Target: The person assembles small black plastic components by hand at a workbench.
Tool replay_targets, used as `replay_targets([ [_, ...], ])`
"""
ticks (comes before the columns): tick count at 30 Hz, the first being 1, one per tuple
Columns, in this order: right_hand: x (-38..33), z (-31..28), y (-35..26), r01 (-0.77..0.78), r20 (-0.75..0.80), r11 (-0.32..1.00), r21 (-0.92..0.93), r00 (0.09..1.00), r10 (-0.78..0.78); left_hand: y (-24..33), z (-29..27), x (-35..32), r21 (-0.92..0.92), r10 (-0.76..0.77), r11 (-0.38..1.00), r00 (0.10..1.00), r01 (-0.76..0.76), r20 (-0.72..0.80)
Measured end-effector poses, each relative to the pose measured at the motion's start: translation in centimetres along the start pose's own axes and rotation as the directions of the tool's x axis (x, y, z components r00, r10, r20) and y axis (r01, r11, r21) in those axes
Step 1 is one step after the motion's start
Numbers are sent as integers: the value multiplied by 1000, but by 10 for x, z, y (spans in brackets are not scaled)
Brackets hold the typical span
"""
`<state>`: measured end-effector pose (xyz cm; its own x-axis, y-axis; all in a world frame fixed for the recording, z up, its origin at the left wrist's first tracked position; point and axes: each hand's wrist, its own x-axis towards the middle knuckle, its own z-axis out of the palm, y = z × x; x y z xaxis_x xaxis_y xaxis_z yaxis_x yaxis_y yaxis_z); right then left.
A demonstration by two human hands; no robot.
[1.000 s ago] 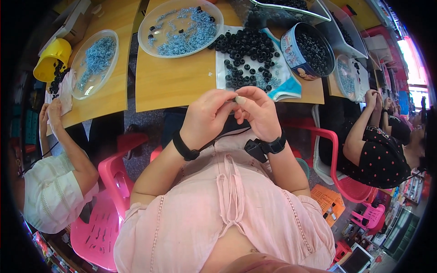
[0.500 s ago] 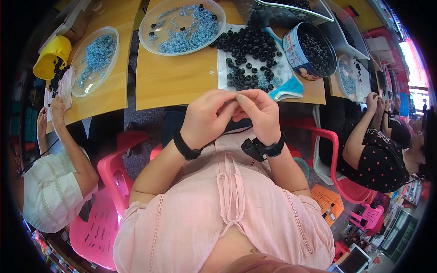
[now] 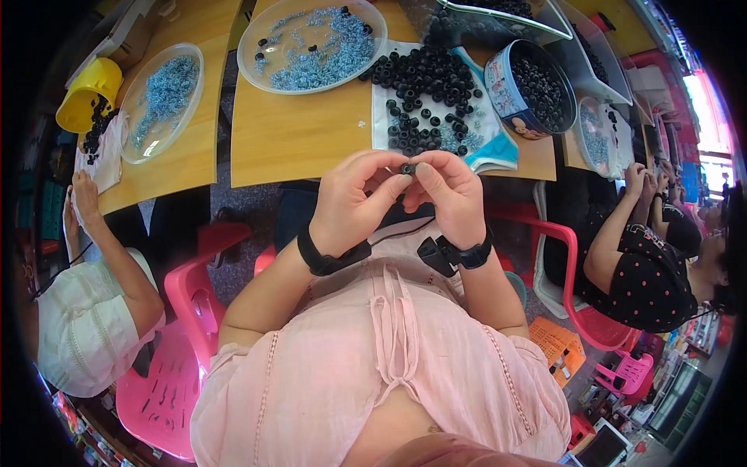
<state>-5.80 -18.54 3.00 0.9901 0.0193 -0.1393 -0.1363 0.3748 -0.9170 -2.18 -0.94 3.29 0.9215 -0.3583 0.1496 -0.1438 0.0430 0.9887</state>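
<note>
In front of me, just off the table's near edge, a small black round piece with a hole (image 3: 408,168) sits between my fingertips. My left hand (image 3: 352,204) pinches it from one side with thumb and forefinger. On its other side, my right hand (image 3: 453,198) pinches it too. Beyond them, many similar black round pieces (image 3: 428,74) are heaped on a white cloth with a blue edge (image 3: 498,152). Some small light-blue clear parts (image 3: 465,142) lie among the near ones. Left of the cloth, a round clear tray (image 3: 247,64) holds many more blue parts and a few black pieces.
A round tin (image 3: 498,89) full of black pieces stands right of the cloth, near clear bins (image 3: 498,23). At left, a co-worker's hands (image 3: 84,198) are near a yellow bucket (image 3: 74,117) and another blue-part tray (image 3: 198,78). Another person (image 3: 638,272) sits at right beyond a pink chair (image 3: 572,265).
My fingertips have drawn slightly apart and the black piece between them now shows. My left wrist has turned a little. The co-worker's hand at left has shifted toward the body.
</note>
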Motion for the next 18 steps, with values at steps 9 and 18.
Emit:
replay_targets([
  [9, -1, -2, -3, 77, 45, 991, -111, 996, -72, 0, -1, -3, -67, 9, 998, 1000, -8, 17],
  [18, -5, 6, -14, 231, 9, 877, -421, 968, -251, 7, -5, -2, 9, 9, 1000, 999, -9, 50],
])
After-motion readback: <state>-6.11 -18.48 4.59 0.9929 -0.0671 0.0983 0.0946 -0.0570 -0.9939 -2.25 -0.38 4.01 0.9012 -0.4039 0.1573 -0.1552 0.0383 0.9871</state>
